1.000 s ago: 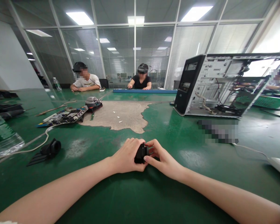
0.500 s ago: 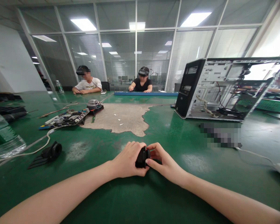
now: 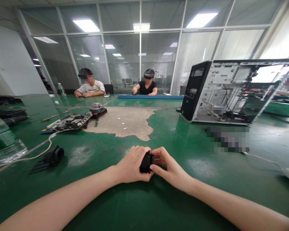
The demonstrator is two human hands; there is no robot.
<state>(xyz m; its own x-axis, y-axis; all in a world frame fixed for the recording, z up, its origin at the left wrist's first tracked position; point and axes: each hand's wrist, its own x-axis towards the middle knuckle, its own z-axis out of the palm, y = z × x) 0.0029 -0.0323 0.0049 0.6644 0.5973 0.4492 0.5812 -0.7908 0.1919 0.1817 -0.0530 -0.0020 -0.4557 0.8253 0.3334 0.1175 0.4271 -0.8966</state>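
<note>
Low over the green tabletop, my left hand (image 3: 132,165) wraps round a small black plastic part (image 3: 145,163). Its exact kind is unclear; a dark round collar faces right. My right hand (image 3: 167,166) has its thumb and fingers closed round that collar from the other side. My left palm hides much of the part. Off to the left lies another black plastic piece (image 3: 53,156) with a round ring and a flat slotted tail, apart from both hands.
An opened computer case (image 3: 197,93) stands at right, near a pixelated dark object (image 3: 227,139). A circuit board (image 3: 69,122) and a fan-like cooler (image 3: 98,109) lie left, beside a bare worn patch (image 3: 132,120). A water bottle (image 3: 6,139) stands far left. Two people sit opposite.
My hands and the black part stay almost in place, with only slight finger movement at the collar. Across the table, the person in black has shifted an arm slightly.
</note>
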